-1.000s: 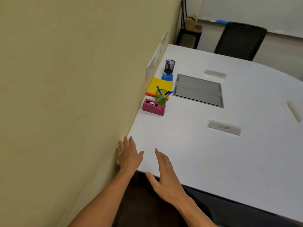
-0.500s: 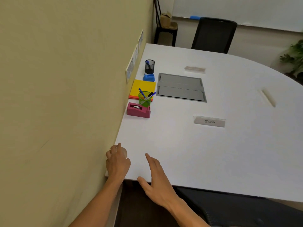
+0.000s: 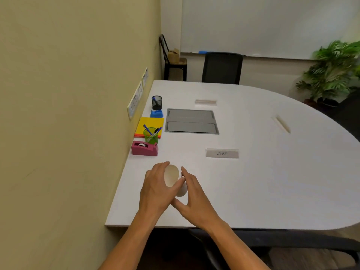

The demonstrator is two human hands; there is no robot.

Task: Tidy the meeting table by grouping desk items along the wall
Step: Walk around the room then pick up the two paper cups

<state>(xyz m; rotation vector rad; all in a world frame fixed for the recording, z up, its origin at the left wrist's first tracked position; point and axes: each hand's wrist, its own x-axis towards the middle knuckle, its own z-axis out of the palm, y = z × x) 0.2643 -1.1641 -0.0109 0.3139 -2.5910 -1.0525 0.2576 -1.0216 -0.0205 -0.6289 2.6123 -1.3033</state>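
Observation:
A small cream cup, tilted with its opening toward me, sits between both hands above the near part of the white table. My left hand wraps around its left side. My right hand touches its right side and base. Along the wall stand a pink tape dispenser, a green pen cup with pens, a yellow notepad, a blue dispenser and a black mesh pen holder.
A grey cable hatch lies flush in the table. Clear name plates rest at the middle, far side and right. A black chair and a plant stand beyond the table.
Both hands rose from the table's near edge to above its surface and now hold a cream cup between them. The camera has tilted up and right.

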